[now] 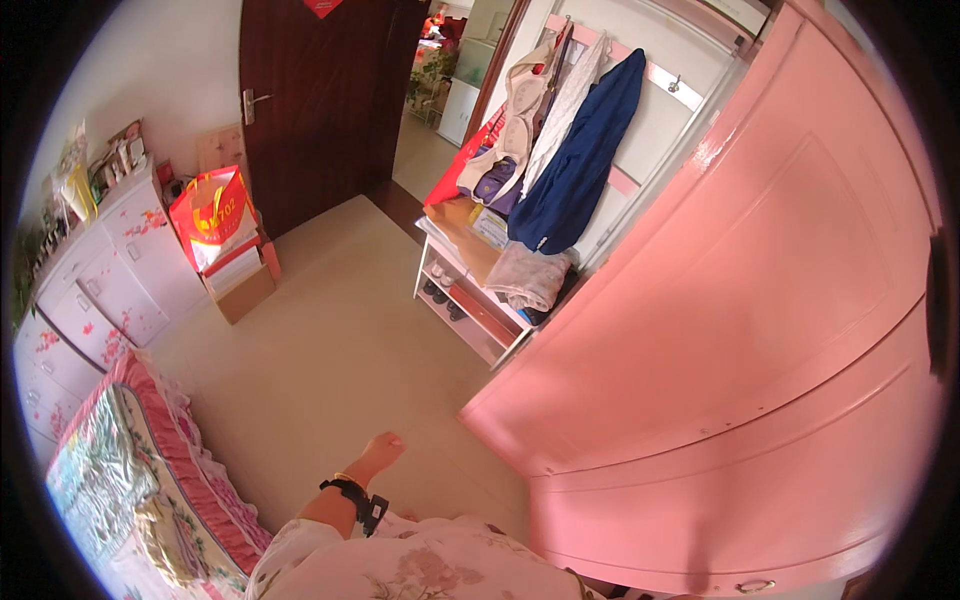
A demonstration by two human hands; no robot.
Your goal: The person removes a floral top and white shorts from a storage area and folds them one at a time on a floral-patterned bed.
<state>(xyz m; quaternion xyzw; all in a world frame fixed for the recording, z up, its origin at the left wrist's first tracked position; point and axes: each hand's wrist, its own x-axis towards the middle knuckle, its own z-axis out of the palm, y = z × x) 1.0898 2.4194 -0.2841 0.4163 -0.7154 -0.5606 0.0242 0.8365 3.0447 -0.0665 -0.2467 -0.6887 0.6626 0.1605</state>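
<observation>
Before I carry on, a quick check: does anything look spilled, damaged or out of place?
Nothing looks spilled or broken. Only mildly untidy: a shiny cloth lies rumpled on the bed, unlike the blue garment hanging up.

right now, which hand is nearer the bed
Left, as far as visible: the left hand is to the bed's right, apart from it; the right hand is out of view.
</observation>
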